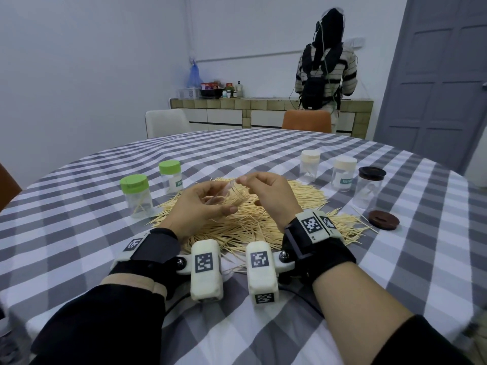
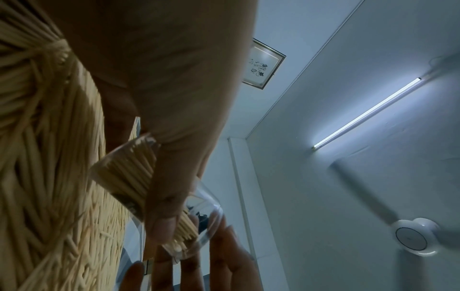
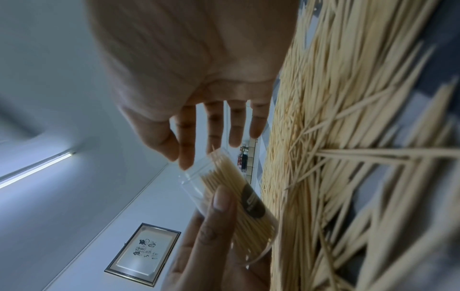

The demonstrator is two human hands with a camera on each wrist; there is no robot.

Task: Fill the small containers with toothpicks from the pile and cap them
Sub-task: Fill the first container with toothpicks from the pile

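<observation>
Over the heap of pale wooden toothpicks (image 1: 263, 206), the left hand (image 1: 200, 204) grips a clear plastic container (image 1: 232, 196), tilted and partly filled; the right hand (image 1: 268, 191) feeds its mouth with thumb and forefinger pinched narrow. Beside the heap, its brown round lid (image 1: 383, 219) waits; five capped containers ring the heap, looking nearly empty, so plenty remains.

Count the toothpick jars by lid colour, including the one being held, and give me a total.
Green lids: 2
Cream lids: 2
Brown lid: 1
No lid, held in the hands: 1
Total: 6 jars
</observation>
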